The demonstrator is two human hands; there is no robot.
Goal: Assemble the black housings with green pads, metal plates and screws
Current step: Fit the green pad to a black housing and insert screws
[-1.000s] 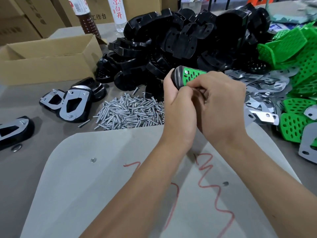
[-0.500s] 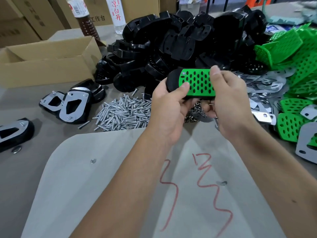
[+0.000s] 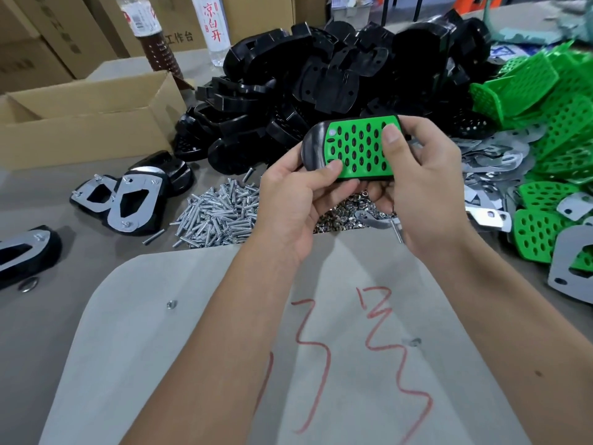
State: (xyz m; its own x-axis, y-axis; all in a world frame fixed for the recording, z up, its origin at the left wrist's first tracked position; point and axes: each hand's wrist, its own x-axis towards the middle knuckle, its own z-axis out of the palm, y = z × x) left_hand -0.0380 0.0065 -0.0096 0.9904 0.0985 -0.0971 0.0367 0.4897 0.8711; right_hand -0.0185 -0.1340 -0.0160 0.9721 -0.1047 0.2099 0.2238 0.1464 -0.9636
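Above the desk, left hand and right hand each grip the black housing, thumbs pressing its green pad.

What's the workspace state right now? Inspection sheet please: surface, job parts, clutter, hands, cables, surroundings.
Surface: grey table with a pale sheet marked in red scribbles.
Job's things: housing with green pad held up in both hands; black housing pile behind; screw pile; loose green pads and metal plates at right; finished units at left.
Clutter: stray nut on the sheet, washer at left edge.
Grippers: left hand and right hand both grip the housing, thumbs on the pad.
Cables: nothing seen.
Surroundings: open cardboard box, two bottles, stacked cartons behind.
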